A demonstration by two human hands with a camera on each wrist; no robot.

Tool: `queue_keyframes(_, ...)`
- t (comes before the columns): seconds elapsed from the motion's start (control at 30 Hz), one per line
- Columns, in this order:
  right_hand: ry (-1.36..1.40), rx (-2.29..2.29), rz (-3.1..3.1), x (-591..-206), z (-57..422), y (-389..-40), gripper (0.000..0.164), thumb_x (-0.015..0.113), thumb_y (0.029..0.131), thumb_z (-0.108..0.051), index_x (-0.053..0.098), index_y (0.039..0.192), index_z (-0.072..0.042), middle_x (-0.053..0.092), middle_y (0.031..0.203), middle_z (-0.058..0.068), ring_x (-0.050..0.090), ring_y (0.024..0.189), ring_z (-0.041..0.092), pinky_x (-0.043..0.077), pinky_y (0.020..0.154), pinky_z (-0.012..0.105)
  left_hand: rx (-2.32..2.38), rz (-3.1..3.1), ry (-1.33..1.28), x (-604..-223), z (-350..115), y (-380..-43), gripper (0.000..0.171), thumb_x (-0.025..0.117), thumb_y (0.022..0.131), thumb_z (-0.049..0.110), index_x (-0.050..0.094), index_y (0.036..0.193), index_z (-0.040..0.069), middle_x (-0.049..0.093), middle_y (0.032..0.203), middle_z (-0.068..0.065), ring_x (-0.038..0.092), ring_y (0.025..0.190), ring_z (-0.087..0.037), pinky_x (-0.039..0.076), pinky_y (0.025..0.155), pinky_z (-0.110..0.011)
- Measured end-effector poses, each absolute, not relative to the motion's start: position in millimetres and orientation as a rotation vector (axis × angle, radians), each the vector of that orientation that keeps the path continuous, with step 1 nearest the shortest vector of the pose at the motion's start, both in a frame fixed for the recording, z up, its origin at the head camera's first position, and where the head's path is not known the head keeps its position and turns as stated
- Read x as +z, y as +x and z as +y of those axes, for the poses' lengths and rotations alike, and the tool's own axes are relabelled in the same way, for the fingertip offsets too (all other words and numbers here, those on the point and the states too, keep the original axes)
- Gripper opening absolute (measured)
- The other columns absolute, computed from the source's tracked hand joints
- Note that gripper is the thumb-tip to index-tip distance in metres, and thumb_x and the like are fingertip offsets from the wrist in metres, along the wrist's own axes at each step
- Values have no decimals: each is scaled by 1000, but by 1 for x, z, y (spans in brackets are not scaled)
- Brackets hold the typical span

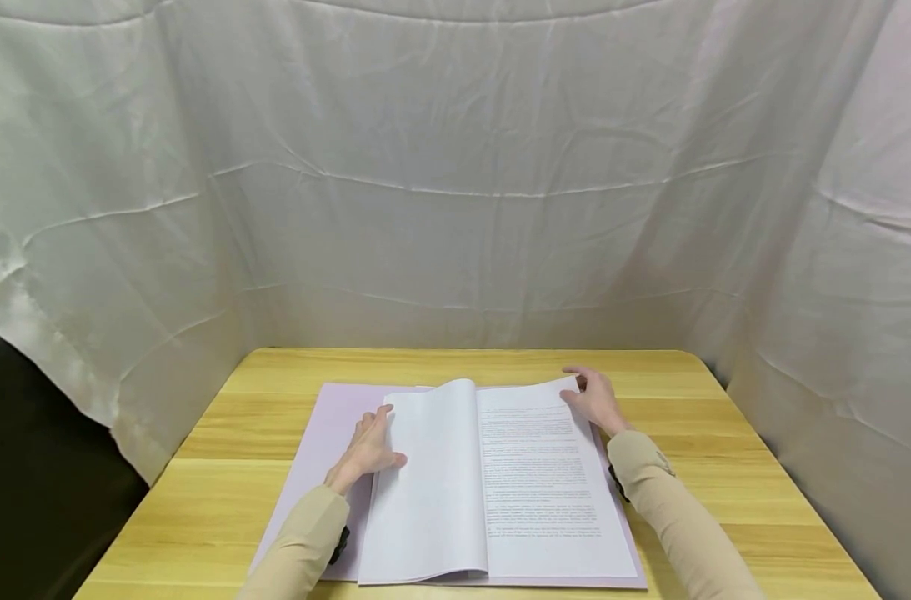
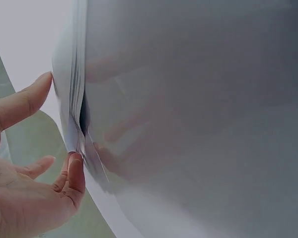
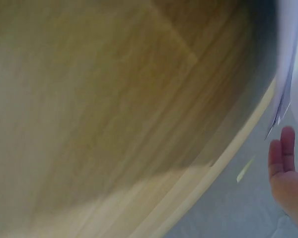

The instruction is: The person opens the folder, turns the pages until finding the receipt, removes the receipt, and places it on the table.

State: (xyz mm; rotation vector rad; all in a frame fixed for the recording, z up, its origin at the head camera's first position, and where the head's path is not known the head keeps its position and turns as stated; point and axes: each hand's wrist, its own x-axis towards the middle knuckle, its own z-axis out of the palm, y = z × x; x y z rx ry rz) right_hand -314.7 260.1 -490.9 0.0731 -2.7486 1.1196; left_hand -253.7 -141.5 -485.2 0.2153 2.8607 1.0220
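A thick stack of printed pages lies spread over a lilac folder point(image 1: 331, 425) in the head view. Its left part point(image 1: 428, 492) is blank and bulges near the middle fold; small printed text covers the right page point(image 1: 541, 483). My left hand point(image 1: 365, 450) is at the left part's outer edge, thumb and fingers spread apart. In the left wrist view, the thumb point(image 2: 32, 99) and fingertips meet the edges of several stacked sheets point(image 2: 77, 74). At the right page's top outer corner, my right hand point(image 1: 596, 404) pinches the slightly raised paper, thumb over it.
The folder rests near the front of a wooden table point(image 1: 222, 492). Pale grey cloth point(image 1: 463, 233) hangs behind and along both sides of it. A dark area point(image 1: 35, 475) shows beyond the table at the left.
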Motion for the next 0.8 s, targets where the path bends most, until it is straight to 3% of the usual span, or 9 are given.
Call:
queue_keyframes(0.2,45,1128,-2720,-490,262,-313,18,68,94,-12,68,98,6,68,87,18,54,74,21,41,66,25,1043,2862,208,-485,-140,-256,97,87,71,6,33,150,-7,46,135,-38,46,121,-45,42,107,-62)
queue_keyframes(0.3,44,1128,-2709,-491,262,-313,24,66,96,-16,60,79,1,60,72,11,45,65,16,34,59,23,1074,2852,209,-484,-140,-256,98,87,70,6,33,150,-7,45,135,-39,45,122,-47,41,108,-64)
queue_keyframes(0.4,31,1131,-2704,-490,262,-312,33,65,97,-20,52,72,-2,54,68,9,42,62,15,30,57,23,1121,2832,211,-483,-141,-256,98,86,71,7,31,151,-7,43,138,-39,43,126,-49,39,110,-65)
queue_keyframes(0.5,28,1164,-2716,-490,261,-312,32,62,100,-26,63,84,1,67,82,17,57,72,18,40,63,23,1184,2811,236,-482,-141,-255,96,85,74,8,30,151,-7,40,140,-39,40,129,-51,37,110,-68)
queue_keyframes(0.57,24,1233,-2722,-489,260,-311,35,60,101,-29,69,103,5,72,100,24,66,83,22,48,69,24,1233,2789,255,-481,-141,-254,94,84,77,10,28,152,-7,38,141,-39,38,131,-52,36,110,-69)
queue_keyframes(0.67,33,1368,-2731,-487,258,-309,48,57,103,-33,62,127,8,70,115,30,72,91,28,56,72,27,1290,2758,276,-481,-140,-252,93,82,81,14,27,152,-7,36,143,-38,36,134,-53,35,110,-70)
queue_keyframes(0.8,50,1564,-2745,-483,258,-303,62,51,105,-39,46,143,10,66,121,33,71,88,24,57,71,26,1331,2736,283,-479,-136,-252,95,83,82,19,24,153,-7,36,144,-38,36,136,-53,35,111,-69)
